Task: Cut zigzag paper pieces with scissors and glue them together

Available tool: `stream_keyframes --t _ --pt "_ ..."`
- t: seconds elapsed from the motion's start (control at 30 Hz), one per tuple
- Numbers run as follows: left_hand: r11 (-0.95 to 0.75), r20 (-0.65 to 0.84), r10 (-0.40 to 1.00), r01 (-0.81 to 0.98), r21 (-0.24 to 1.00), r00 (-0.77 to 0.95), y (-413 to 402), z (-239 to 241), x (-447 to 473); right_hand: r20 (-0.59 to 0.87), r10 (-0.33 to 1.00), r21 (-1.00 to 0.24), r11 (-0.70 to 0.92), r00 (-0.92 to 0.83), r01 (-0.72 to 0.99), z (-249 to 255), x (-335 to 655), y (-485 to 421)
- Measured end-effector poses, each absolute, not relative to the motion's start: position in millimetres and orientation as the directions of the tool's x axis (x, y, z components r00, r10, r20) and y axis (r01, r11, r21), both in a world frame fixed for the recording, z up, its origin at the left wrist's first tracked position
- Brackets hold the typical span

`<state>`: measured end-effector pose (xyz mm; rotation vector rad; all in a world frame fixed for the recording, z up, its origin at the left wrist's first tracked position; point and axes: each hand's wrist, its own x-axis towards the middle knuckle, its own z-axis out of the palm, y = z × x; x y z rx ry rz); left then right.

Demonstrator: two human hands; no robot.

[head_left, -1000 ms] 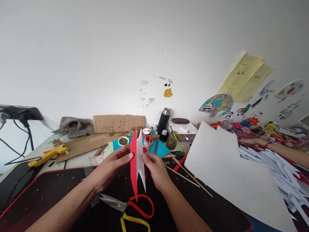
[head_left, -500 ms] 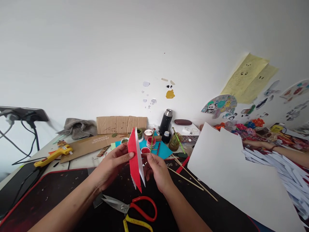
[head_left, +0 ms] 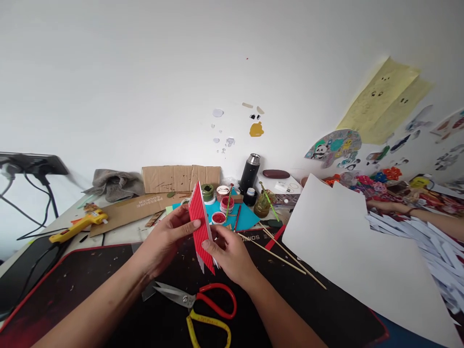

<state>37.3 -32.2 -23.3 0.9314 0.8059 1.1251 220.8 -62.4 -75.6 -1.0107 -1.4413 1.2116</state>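
A folded piece of red corrugated paper (head_left: 198, 220), white on its inner side, stands nearly upright between my two hands. My left hand (head_left: 170, 239) pinches it from the left, thumb on the ridged red face and fingers behind. From the right, my right hand (head_left: 228, 251) grips its lower edge, the thumb lying on the red face; its other fingertips are partly hidden behind the paper. Just below my hands, a pair of scissors (head_left: 188, 302) with one red and one yellow handle lies with blades apart on the black mat (head_left: 108, 280).
Paint jars (head_left: 218, 218) and a black thermos (head_left: 250, 173) stand behind my hands. A yellow glue gun (head_left: 79, 226) lies left, with cardboard (head_left: 181, 179) at the wall. Wooden sticks (head_left: 286, 258) and large white paper (head_left: 344, 251) lie right. Another person's arm (head_left: 431, 215) reaches in there.
My right hand has moved left onto the red paper and now grips its lower edge. The two layers of the fold have come closer together. The view has tilted slightly down.
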Motion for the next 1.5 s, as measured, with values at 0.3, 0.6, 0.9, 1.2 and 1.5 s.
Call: stream_keyframes --t 0.3,0.6,0.9,1.2,1.5 --pt "0.156 -0.055 0.961 -0.367 0.917 0.271 -31.0 -22.8 35.9 0.135 0.977 -0.984 0.151 -0.163 0.091 -79.1 221.1 -61.3" --pt "0.161 -0.069 0.962 -0.341 0.926 0.266 -30.1 -23.2 35.3 0.144 0.975 -0.971 0.172 -0.169 0.166 -74.2 223.5 -64.3" --pt "0.146 -0.067 0.967 -0.325 0.935 0.244 -32.0 -24.6 37.3 0.166 0.977 -0.961 0.190 -0.131 0.200 -72.2 224.5 -60.9" --pt "0.073 -0.020 0.972 -0.219 0.973 0.236 -34.1 -25.9 38.0 0.129 0.979 -0.960 0.163 -0.158 0.226 -78.2 224.0 -63.5" --pt "0.143 -0.078 0.968 -0.271 0.952 0.237 -31.1 -24.1 38.0 0.162 0.984 -0.963 0.174 -0.073 0.206 -74.1 225.7 -61.2"
